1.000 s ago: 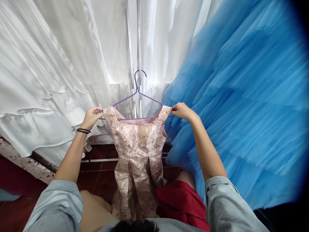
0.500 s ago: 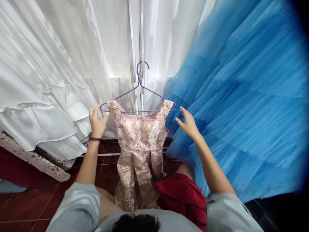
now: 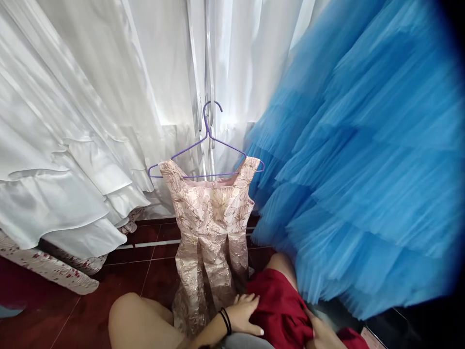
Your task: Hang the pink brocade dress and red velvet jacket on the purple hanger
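Observation:
A sleeveless pink and gold brocade dress (image 3: 218, 208) hangs by its wide straps on a purple hanger (image 3: 227, 146). The hanger's hook stands in front of white cloth. My left hand (image 3: 244, 312), black bands at the wrist, lies with fingers spread at the edge of the red cloth (image 3: 278, 305) over my lap, close to the lower skirt of the dress. At the bottom right, my right hand (image 3: 321, 332) is closed on the red cloth, its fingertips partly hidden. Neither hand touches the hanger.
White satin garments (image 3: 65, 198) hang at the left, and a layered blue tulle skirt (image 3: 356, 184) fills the right side. A pale rail (image 3: 145, 245) runs low above the dark red tiled floor (image 3: 123, 276). Floral fabric (image 3: 47, 266) lies at lower left.
Both hands have dropped from beside the hanger's ends to the red cloth on my lap. The dress and hanger stay in place; the view has shifted slightly.

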Motion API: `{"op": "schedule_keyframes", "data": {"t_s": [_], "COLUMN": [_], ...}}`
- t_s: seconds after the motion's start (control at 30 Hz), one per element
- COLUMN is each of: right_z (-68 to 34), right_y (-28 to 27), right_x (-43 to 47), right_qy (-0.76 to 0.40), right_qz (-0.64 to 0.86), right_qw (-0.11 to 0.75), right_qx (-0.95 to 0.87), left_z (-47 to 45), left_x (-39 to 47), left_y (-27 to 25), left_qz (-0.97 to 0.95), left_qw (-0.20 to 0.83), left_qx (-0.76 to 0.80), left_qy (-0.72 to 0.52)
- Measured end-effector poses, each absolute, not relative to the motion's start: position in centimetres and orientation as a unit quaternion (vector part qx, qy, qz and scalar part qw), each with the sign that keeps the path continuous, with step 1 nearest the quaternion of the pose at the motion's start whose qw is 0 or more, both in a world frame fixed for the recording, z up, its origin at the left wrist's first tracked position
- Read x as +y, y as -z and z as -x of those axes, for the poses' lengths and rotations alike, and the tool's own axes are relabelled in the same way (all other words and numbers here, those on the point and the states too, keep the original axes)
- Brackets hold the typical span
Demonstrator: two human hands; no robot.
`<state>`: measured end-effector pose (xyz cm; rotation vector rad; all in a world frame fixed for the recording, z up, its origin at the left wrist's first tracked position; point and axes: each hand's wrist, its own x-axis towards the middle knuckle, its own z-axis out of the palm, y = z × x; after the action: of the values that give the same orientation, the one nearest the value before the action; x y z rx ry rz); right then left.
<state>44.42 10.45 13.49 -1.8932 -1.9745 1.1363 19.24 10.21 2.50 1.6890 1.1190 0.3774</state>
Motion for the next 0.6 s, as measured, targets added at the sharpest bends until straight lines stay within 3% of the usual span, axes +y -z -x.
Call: {"op": "schedule_keyframes", "data": {"t_s": [0.07,0.13,0.3,0.47,0.6], "right_z": [-43.1,-40.9,-33.9,-28.9,-27.3], "right_y": [-15.0,-17.4,-23.8,-25.7,-25.1], "right_x": [11.4,13.3,18.9,21.7,22.7], "right_qy": [-0.435,-0.488,-0.661,-0.787,-0.822], "right_qz": [0.631,0.602,0.509,0.428,0.377], "right_qw": [0.137,0.24,0.424,0.414,0.392], "right_qx": [-0.628,-0.584,-0.353,-0.159,-0.169], "left_z": [-18.2,-17.0,-15.6,-14.9,-12.5], "left_x": [10.3,10.4,9.3,8.5,9.9], "left_y": [-4.1,-6.9,-14.0,-15.9,-15.0], "left_qz": [-0.687,-0.673,-0.595,-0.566,-0.497], "left_qw": [0.507,0.473,0.298,0.259,0.23], "left_qx": [0.489,0.513,0.575,0.612,0.698], "left_qy": [-0.181,-0.243,-0.477,-0.488,-0.461]}}
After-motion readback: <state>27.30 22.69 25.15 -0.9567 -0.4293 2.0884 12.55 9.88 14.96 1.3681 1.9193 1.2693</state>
